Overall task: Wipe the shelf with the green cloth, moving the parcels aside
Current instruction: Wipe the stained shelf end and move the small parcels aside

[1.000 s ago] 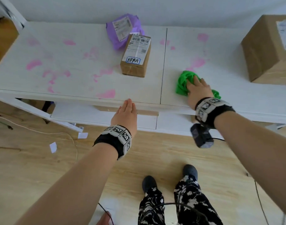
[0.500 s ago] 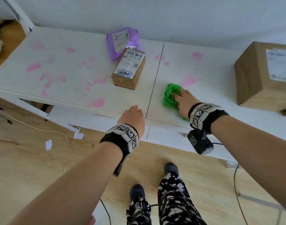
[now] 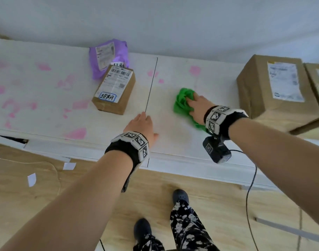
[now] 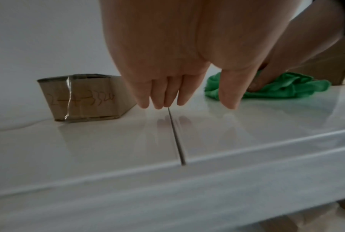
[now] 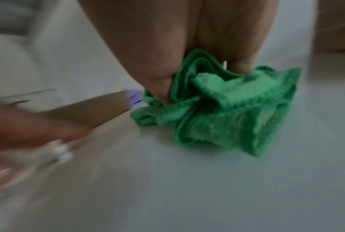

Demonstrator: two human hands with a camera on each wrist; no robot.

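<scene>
My right hand (image 3: pixel 197 104) grips the bunched green cloth (image 3: pixel 183 103) and presses it onto the white shelf (image 3: pixel 173 142), right of the seam. In the right wrist view the cloth (image 5: pixel 227 108) folds up between thumb and fingers. With fingers straight, my left hand (image 3: pixel 142 125) lies on the shelf's front part by the seam; its fingertips (image 4: pixel 159 102) are at the surface. A small cardboard parcel (image 3: pixel 115 91) stands left of the seam, a purple mailer (image 3: pixel 108 55) behind it. A large box (image 3: pixel 278 91) stands to the right.
Pink stains (image 3: pixel 75 133) spot the left half of the shelf, and a few (image 3: pixel 194 70) lie behind the cloth. A second box (image 3: pixel 318 82) shows at the far right edge. A wall runs behind the shelf. Cables and paper scraps (image 3: pixel 32 179) lie on the wooden floor.
My right hand has pushed the cloth away from the front edge, over a pink stain that no longer shows. My left hand moved from the shelf's front edge onto its top.
</scene>
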